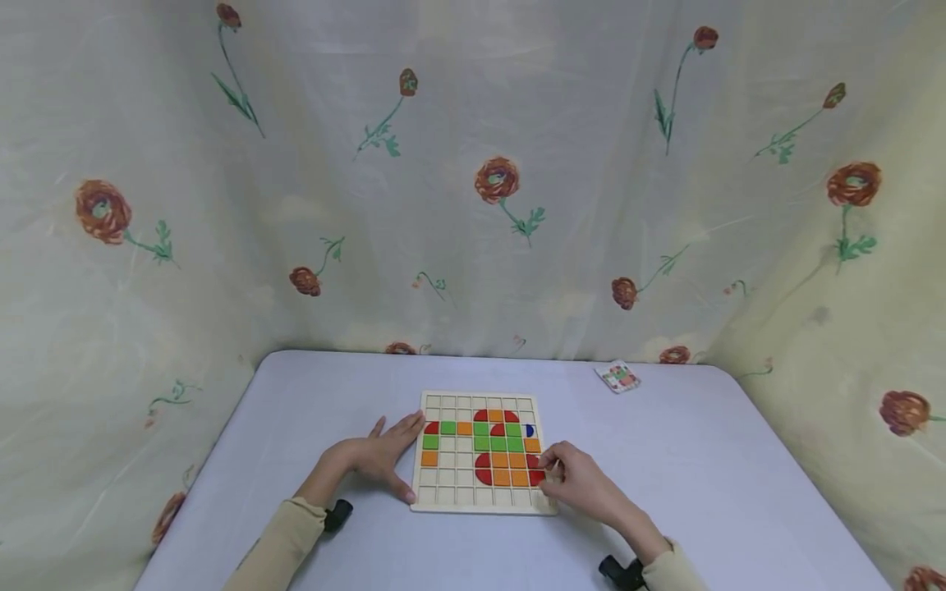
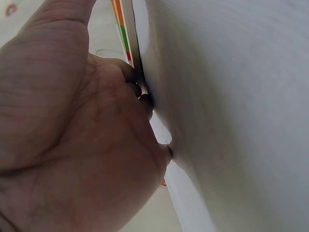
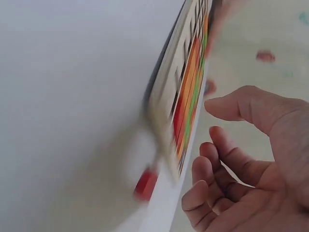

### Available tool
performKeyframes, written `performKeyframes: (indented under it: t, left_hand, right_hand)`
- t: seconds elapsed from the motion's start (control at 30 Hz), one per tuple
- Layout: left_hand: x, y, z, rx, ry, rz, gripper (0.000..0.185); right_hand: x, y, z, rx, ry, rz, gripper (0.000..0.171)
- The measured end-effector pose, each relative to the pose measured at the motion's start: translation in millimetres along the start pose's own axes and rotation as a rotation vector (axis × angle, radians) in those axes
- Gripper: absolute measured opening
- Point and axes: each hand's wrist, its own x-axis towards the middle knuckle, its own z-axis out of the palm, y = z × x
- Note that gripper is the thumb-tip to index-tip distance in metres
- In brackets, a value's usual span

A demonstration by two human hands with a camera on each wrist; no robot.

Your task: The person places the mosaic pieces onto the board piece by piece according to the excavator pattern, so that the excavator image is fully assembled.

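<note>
A light wooden grid board [image 1: 447, 496] lies on the table, with red quarter-round tiles [image 1: 484, 476], orange square tiles [image 1: 501, 478], green square tiles [image 1: 498, 444] and a small blue half-round tile [image 1: 529, 430] in its cells. My left hand [image 1: 385, 456] rests at the board's left side, fingers spread, fingertips on the left edge and thumb by the near left corner. Over the right edge, beside the red tiles, is my right hand [image 1: 580, 483]. In the right wrist view its thumb and loosely bent fingers [image 3: 231, 150] stand apart with nothing between them.
A small card [image 1: 617, 376] with a coloured pattern lies at the table's back right. The white table [image 1: 355, 394] meets a flowered curtain [image 1: 473, 271] behind and at both sides. In the right wrist view a blurred red object [image 3: 146, 183] shows beside the board.
</note>
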Motion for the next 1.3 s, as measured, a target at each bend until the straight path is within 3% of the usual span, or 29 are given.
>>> performKeyframes:
  t: [0.2, 0.63, 0.87, 1.17, 1.3]
  left_hand:
    - [-1.7, -3.0, 0.4, -0.011, 0.007, -0.007, 0.128]
    - [0.3, -6.4, 3.9, -0.022, 0.021, 0.007, 0.128]
    - [-1.6, -2.2, 1.6, -0.034, 0.001, 0.013, 0.127]
    - [-2.0, 1.9, -0.5, -0.025, 0.006, 0.000, 0.127]
    - [-2.6, 4.2, -1.8, -0.029, 0.009, 0.000, 0.126]
  right_hand:
    - [-6.4, 32.4, -13.8, -0.070, 0.028, 0.111, 0.029]
    - [-3.3, 41.7, -13.3, -0.063, 0.042, 0.103, 0.019]
    - [-3.2, 14.7, -6.0, -0.010, 0.024, 0.065, 0.019]
    - [12.3, -46.2, 34.5, 0.016, -0.088, -0.220, 0.018]
    - [20.7, -71.2, 59.6, 0.003, -0.118, -0.292, 0.018]
